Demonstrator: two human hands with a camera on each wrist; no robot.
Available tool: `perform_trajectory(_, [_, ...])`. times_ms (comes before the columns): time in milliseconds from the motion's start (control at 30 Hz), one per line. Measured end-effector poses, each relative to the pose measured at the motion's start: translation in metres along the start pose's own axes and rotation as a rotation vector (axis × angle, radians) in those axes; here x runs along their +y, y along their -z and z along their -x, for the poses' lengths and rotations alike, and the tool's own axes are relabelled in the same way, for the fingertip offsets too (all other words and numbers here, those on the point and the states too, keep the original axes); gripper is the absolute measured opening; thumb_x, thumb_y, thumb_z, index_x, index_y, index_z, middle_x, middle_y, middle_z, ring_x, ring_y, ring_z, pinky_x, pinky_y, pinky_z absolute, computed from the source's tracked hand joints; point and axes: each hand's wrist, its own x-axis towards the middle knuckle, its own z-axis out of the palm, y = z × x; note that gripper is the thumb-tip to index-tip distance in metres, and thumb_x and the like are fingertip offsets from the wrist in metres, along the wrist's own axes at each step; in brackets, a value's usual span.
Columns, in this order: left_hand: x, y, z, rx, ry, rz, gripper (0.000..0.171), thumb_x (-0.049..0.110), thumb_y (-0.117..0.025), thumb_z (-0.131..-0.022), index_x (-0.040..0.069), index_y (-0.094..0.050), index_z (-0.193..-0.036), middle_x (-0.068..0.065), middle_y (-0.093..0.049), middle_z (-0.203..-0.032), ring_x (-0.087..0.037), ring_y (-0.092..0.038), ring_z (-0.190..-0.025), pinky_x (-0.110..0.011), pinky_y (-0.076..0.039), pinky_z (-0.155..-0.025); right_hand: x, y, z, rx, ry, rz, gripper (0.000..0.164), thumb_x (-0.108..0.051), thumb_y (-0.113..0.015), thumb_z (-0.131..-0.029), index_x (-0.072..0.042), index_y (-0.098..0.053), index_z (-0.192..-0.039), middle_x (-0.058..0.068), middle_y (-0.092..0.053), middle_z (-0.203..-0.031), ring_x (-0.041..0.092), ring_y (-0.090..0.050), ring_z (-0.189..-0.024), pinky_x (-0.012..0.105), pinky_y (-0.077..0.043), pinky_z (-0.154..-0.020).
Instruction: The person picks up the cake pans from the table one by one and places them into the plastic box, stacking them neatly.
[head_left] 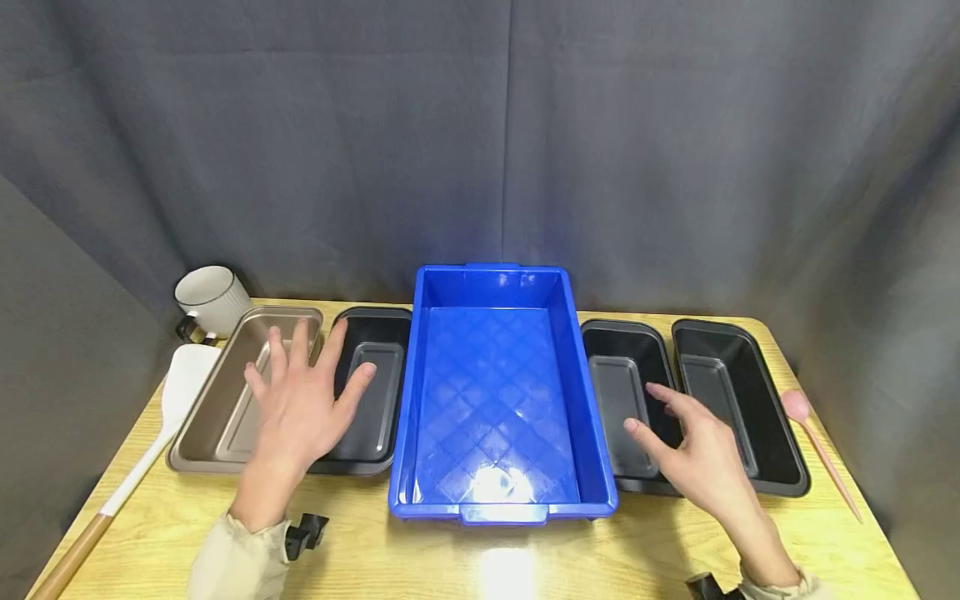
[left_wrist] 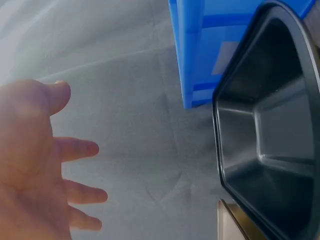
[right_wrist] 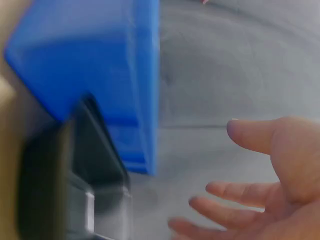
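Observation:
My left hand (head_left: pixel 300 408) hovers with fingers spread over the gold-brown baking pan (head_left: pixel 202 433) and the black loaf pan (head_left: pixel 367 387) beside it. In the left wrist view the palm and fingers (left_wrist: pixel 82 150) hold nothing. Over on the right, my right hand (head_left: pixel 701 454) is held above two more black loaf pans, the inner one (head_left: pixel 618 400) and the outer one (head_left: pixel 716 392), thumb and fingers apart around bare air. Between the hands stands a blue plastic tray (head_left: pixel 487 375) with nothing in it.
A white mug (head_left: pixel 213 296) stands at the back left corner. A white spatula (head_left: pixel 180 387) with a wooden handle lies along the left edge, a pink spoon (head_left: pixel 797 407) along the right edge. Behind the wooden table (head_left: pixel 420 567) hangs a grey curtain (head_left: pixel 480 150).

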Motion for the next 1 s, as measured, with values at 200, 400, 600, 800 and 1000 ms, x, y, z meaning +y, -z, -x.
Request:
perform_trajectory(200, [-0.007,0.000,0.005,0.010,-0.025,0.023,0.060,0.049,-0.048,-0.097,0.013,-0.041,-0.144,-0.031,-0.028,-0.147,-0.056,-0.014,-0.136,-0.081,-0.009,-0.095,0.000,-0.016,0.021,-0.172,-0.155,-0.159,0.039,-0.024,-0.073,-0.086,-0.003,-0.064,-0.119,0.007,-0.071,-0.094,0.014,-0.066,-0.069,0.024,-0.051,-0.056])
perform_trajectory(400, [-0.015,0.001,0.010,0.024,-0.016,0.021,0.057,0.048,-0.048,-0.097,0.012,-0.043,-0.142,-0.032,-0.030,-0.145,-0.056,-0.016,-0.136,-0.081,-0.012,-0.093,0.002,-0.031,0.035,-0.315,-0.248,-0.340,0.042,-0.019,-0.072,-0.086,0.003,-0.061,-0.120,0.008,-0.071,-0.091,0.011,-0.068,-0.070,0.027,-0.055,-0.058])
perform_trajectory(600, [-0.019,0.000,0.012,0.034,-0.018,0.028,0.056,0.046,-0.048,-0.097,0.011,-0.045,-0.140,-0.033,-0.031,-0.144,-0.058,-0.017,-0.134,-0.080,-0.014,-0.092,0.005,-0.040,0.041,-0.417,-0.336,-0.503,0.052,-0.020,-0.069,-0.089,0.013,-0.052,-0.125,0.014,-0.069,-0.096,0.016,-0.068,-0.079,0.033,-0.058,-0.060])
perform_trajectory(800, [-0.025,0.002,0.014,0.033,-0.005,0.038,0.054,0.044,-0.049,-0.098,0.010,-0.045,-0.140,-0.034,-0.031,-0.144,-0.057,-0.017,-0.135,-0.081,-0.014,-0.091,0.006,-0.041,0.041,-0.436,-0.371,-0.574,0.052,-0.019,-0.069,-0.089,0.014,-0.051,-0.125,0.017,-0.067,-0.098,0.018,-0.068,-0.084,0.034,-0.059,-0.067])
perform_trajectory(1000, [-0.035,0.002,0.017,0.001,0.024,0.047,0.054,0.045,-0.047,-0.098,0.010,-0.045,-0.140,-0.032,-0.029,-0.146,-0.058,-0.015,-0.135,-0.082,-0.013,-0.091,0.005,-0.040,0.040,-0.442,-0.358,-0.598,0.052,-0.018,-0.069,-0.089,0.015,-0.051,-0.125,0.017,-0.067,-0.100,0.020,-0.069,-0.086,0.034,-0.058,-0.070])
